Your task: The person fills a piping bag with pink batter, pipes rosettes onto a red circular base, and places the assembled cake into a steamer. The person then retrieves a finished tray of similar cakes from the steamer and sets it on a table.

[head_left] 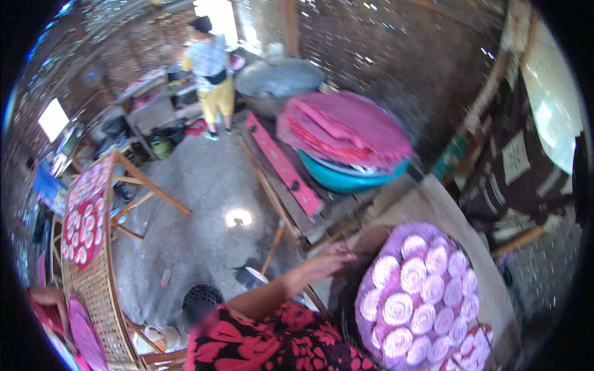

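From the lower edge, my left forearm reaches up and right, out of a black and red floral garment [278, 337]. My left hand [334, 258] hovers with fingers loosely stretched, and nothing shows between them. Just right of it lies a rounded pink-purple mat [378, 290] covered with several pale coiled discs [398, 308], white to lilac. It rests on a dark round support, mostly hidden. Under its lower right edge, more discs show on a red mat [476, 349]. My right hand is out of sight.
A teal basin [334, 179] holds stacked pink mats [346, 127]. Beside it, a pink board [284, 164] lies on a low platform. A person [213, 68] stands at the back. Left, another person's arm [59, 309] touches a pink mat near a woven bamboo rack [93, 297].
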`<state>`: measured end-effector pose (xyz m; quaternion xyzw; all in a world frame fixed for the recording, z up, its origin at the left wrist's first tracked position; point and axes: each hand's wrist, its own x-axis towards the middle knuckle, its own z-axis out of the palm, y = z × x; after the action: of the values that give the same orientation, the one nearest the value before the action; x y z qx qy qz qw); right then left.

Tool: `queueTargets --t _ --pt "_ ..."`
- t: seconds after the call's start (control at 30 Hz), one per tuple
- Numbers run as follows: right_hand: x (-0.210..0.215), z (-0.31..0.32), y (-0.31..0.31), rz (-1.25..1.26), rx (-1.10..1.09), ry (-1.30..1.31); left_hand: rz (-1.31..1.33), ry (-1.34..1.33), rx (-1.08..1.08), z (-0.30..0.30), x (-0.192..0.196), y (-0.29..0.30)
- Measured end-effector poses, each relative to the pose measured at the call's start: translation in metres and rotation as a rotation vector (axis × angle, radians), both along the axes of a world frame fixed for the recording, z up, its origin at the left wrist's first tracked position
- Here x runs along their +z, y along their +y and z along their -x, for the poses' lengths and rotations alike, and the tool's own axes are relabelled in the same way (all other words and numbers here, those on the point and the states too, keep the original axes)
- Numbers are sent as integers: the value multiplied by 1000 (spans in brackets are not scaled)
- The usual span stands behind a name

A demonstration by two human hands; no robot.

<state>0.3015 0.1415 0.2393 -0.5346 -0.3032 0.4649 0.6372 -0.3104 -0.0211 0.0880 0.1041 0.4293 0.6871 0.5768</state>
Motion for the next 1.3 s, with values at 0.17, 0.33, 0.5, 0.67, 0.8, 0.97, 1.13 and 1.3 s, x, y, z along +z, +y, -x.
queueTargets --t 0.17,0.33,0.5,0.67,0.8,0.97,1.13,1.3 --pt "-7 2 -4 -70 -45 130 35 102 -101 10 14 19" --pt "8 28 -16 -91 55 148 185 874 -698 25 29 44" --pt "15 31 -20 -78 44 164 286 262 -692 27 11 49" --pt "13 26 -16 -97 92 208 47 321 -326 8 -9 50" --pt "16 31 -11 -58 -110 89 -96 90 -116 2 -8 52" --pt "17 26 -11 -35 -232 82 -254 -145 26 12 9 38" --pt "12 9 -17 -114 -114 96 -398 -117 18 17 37 10" --pt "21 13 -19 -140 -4 81 -741 -440 264 80 83 -30"
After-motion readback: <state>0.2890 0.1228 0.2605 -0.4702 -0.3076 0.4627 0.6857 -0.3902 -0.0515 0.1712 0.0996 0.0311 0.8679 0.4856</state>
